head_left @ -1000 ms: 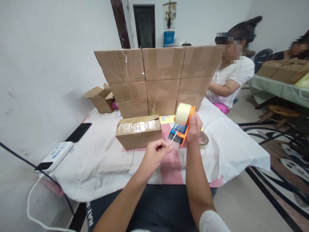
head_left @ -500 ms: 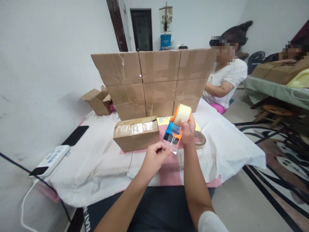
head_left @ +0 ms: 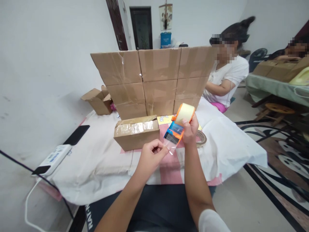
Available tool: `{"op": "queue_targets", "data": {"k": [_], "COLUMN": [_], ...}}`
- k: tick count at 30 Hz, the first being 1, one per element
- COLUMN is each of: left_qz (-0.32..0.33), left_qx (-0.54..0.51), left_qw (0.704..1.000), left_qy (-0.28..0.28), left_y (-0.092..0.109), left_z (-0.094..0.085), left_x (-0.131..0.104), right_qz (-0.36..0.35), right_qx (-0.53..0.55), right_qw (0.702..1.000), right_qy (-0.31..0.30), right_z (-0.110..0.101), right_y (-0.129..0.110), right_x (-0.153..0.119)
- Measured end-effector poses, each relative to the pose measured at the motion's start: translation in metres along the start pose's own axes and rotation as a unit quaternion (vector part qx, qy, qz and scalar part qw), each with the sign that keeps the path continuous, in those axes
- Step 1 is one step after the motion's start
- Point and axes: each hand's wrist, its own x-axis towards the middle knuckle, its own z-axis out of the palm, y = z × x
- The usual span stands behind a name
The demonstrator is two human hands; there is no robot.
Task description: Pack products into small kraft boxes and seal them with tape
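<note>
An orange and blue tape dispenser point(head_left: 175, 128) with a wide pale roll is held up in my right hand point(head_left: 190, 129), its cutter end pointing down and toward me. My left hand point(head_left: 152, 155) pinches the loose end of clear tape point(head_left: 171, 147) that hangs from the dispenser. Just beyond and to the left of my hands, a closed cardboard box point(head_left: 136, 135) stands on the cloth-covered table point(head_left: 96, 161), with shiny tape along its top. A roll of brown tape point(head_left: 201, 138) lies behind my right wrist.
Stacked cardboard boxes point(head_left: 159, 80) form a wall at the table's back. An open carton point(head_left: 98, 100) stands at left. A black phone point(head_left: 76, 134) and a white power strip point(head_left: 51, 159) lie near the left wall. A person in white point(head_left: 231, 77) sits at the right.
My right hand and the dispenser have shifted slightly right. My left hand has moved a little left, still pinching the tape end. The box stays in place.
</note>
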Motion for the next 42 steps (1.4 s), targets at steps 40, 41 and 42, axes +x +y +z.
{"op": "queue_targets", "data": {"k": [40, 41, 42], "left_qz": [0.089, 0.092, 0.094], "left_qx": [-0.176, -0.185, -0.191], "left_qw": [0.980, 0.978, 0.977], "left_qy": [0.019, 0.026, 0.030], "left_y": [-0.075, -0.077, -0.078], "left_z": [0.014, 0.014, 0.015], "left_x": [0.025, 0.025, 0.025], "right_qz": [0.192, 0.201, 0.211], "right_qx": [0.123, 0.120, 0.118], "right_qw": [0.972, 0.970, 0.968], "right_qy": [0.052, 0.057, 0.061], "right_z": [0.037, 0.039, 0.041], "right_y": [-0.001, -0.002, -0.003], "right_x": [-0.001, -0.002, -0.002]}}
